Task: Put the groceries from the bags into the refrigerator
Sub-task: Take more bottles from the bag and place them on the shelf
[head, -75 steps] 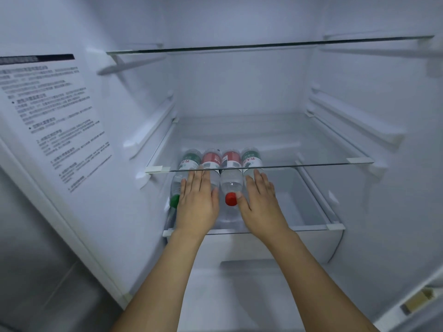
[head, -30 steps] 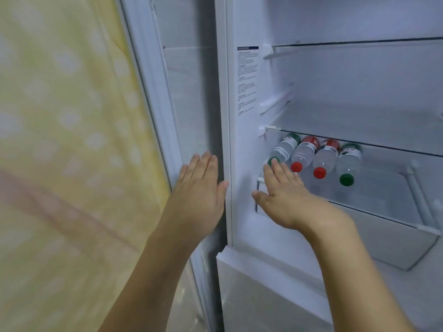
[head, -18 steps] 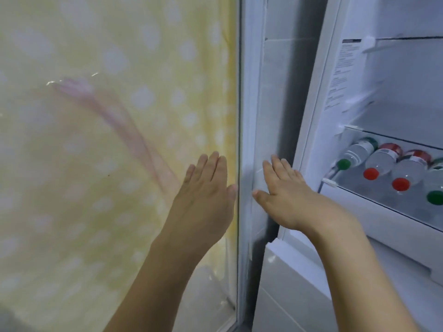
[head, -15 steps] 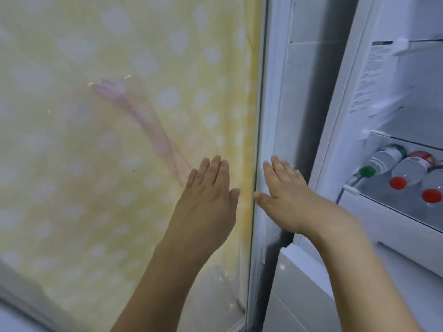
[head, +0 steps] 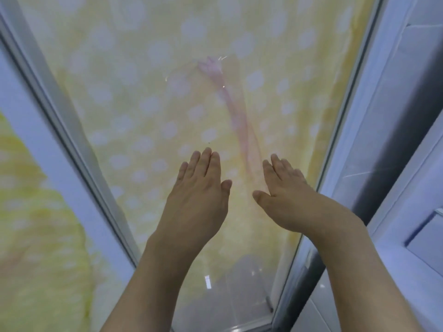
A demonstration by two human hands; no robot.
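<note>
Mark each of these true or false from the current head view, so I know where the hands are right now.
1. Both hands are empty, fingers held straight. True: the left hand and right hand hold nothing.
2. The right hand grips a water bottle. False: no bottle is in view, and the hand is open.
3. Behind the hands is a glass panel showing yellow fabric with pale dots. True.
4. The left hand is curled into a fist. False: its fingers are extended, close together.
5. The two hands overlap. False: they are side by side with a gap between the thumbs.
</note>
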